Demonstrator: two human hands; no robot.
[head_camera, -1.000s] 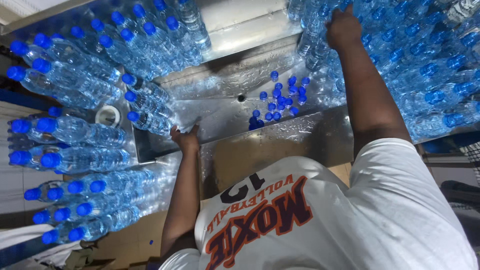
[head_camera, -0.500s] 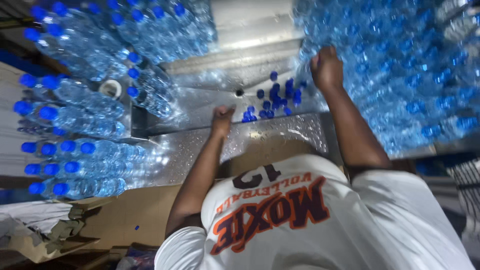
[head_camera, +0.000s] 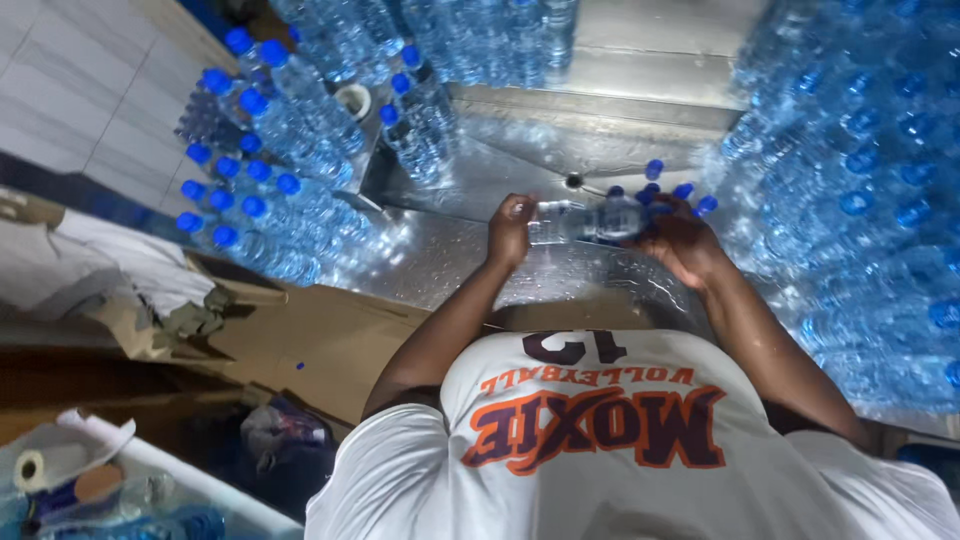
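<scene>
Both hands have come together since the earlier frame and now hold one clear water bottle (head_camera: 590, 220) lying sideways at the frame's centre, above the wet metal table (head_camera: 440, 265). Left hand (head_camera: 510, 232) has its fingers wrapped round the bottle's base end; right hand (head_camera: 680, 240) grips its blue-capped end. Stacked blue-capped bottles (head_camera: 260, 190) fill the upper left and the right side.

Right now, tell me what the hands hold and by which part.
A clear plastic water bottle, lying sideways: left hand grips its base end, right hand its blue-capped end.
</scene>
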